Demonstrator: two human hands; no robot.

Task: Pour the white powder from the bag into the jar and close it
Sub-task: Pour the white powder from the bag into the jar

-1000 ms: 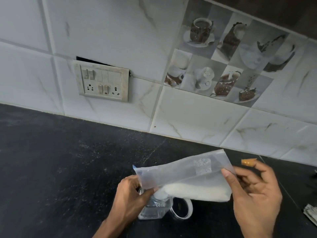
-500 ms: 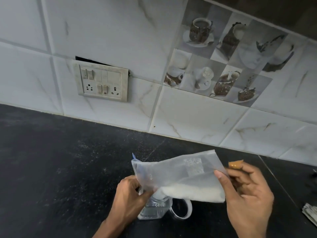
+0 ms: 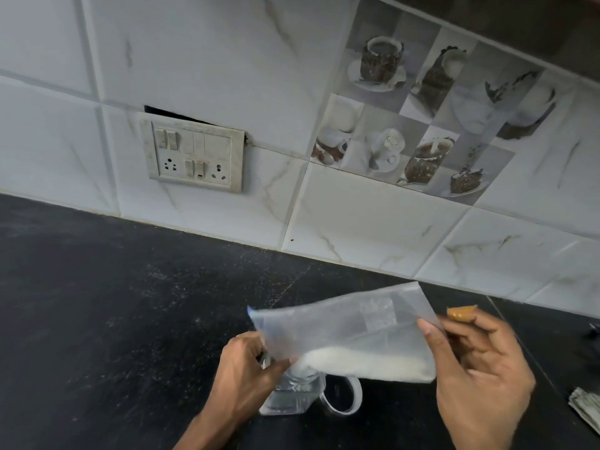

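A clear plastic bag [image 3: 350, 329] with white powder [image 3: 367, 363] along its lower edge hangs tilted over a small clear jar [image 3: 292, 396] on the black counter [image 3: 113, 319]. My left hand [image 3: 243, 371] pinches the bag's lower left corner at the jar's mouth, where powder gathers. My right hand [image 3: 477, 378] grips the bag's right end, held higher. The jar's clear lid [image 3: 344, 396] stands on edge just right of the jar.
A tiled wall with a switch and socket plate [image 3: 194, 154] runs behind the counter. A small brown object [image 3: 461, 312] shows beyond my right fingers. Folded paper [image 3: 587, 407] lies at the right edge.
The bag and both hands have shifted only slightly; the bag stays tilted towards the jar's mouth, with powder still along its lower edge.
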